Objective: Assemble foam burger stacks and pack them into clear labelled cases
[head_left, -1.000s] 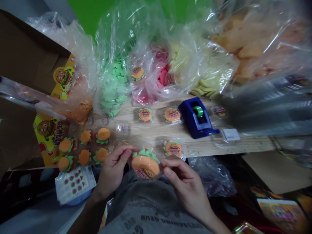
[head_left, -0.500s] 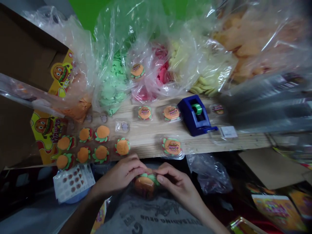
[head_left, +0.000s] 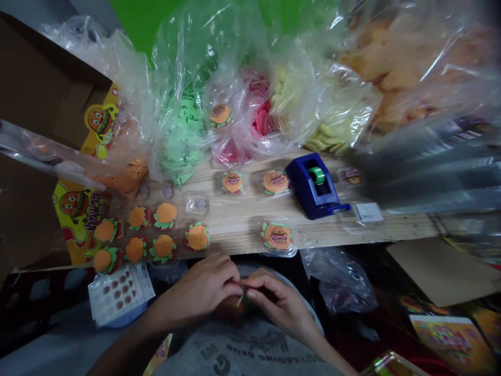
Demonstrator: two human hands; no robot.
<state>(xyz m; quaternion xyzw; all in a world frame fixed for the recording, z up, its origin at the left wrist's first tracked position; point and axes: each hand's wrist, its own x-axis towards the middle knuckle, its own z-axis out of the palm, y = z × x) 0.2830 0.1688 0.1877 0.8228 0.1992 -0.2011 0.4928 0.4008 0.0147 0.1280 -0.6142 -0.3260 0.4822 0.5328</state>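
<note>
My left hand (head_left: 199, 290) and my right hand (head_left: 277, 305) meet low in the view, in front of my grey printed shirt (head_left: 250, 347). Their fingertips pinch a burger-shaped piece in transparent wrap (head_left: 230, 309), mostly hidden by my fingers, with a thin pale tab (head_left: 239, 299) showing between them. Just beyond my left hand lies a group of several burger-shaped pieces (head_left: 198, 236). A wrapped burger piece with a label (head_left: 277, 236) sits on the wooden plank (head_left: 235, 224) beyond my right hand.
A blue tape dispenser (head_left: 313, 186) stands on the plank among labelled burger pieces. Behind it are bulging transparent bags of green (head_left: 182, 141), pink (head_left: 235, 151), yellow (head_left: 329, 125) and orange (head_left: 391, 68) pieces. A burger-printed card (head_left: 76, 219) and sticker sheet (head_left: 119, 295) lie left.
My hands have come closer together, and my fingers now cover most of the burger piece. The piece has moved down and nearer my body since the earliest frame.
</note>
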